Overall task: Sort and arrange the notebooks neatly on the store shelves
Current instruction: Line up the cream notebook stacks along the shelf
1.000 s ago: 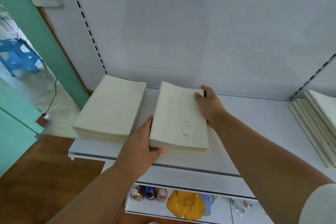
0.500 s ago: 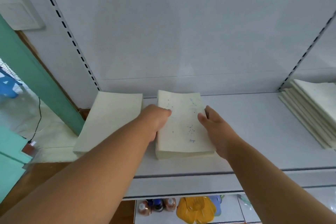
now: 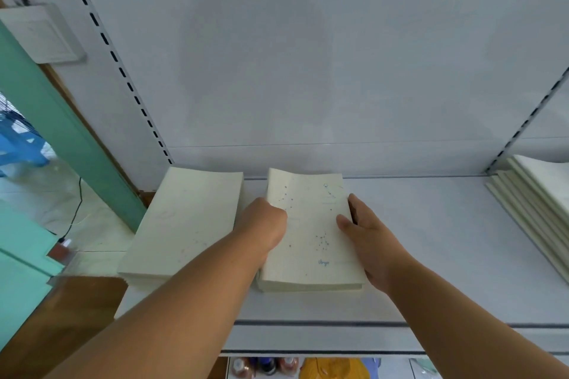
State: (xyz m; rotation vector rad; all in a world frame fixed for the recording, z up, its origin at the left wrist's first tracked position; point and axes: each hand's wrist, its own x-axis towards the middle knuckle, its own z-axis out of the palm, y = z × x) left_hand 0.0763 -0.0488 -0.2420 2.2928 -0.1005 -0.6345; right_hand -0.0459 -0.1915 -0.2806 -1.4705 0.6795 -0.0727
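A cream, matte paper notebook stack [image 3: 311, 234] lies flat on the smooth white shelf [image 3: 431, 255]. Left hand [image 3: 264, 224] curls around its left edge; right hand [image 3: 366, 234] grips its right edge, thumb on top.

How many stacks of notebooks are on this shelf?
3. The left stack lies at the shelf's left end, the middle stack between the left hand and right hand, the right stack at the frame's edge, partly cut off.
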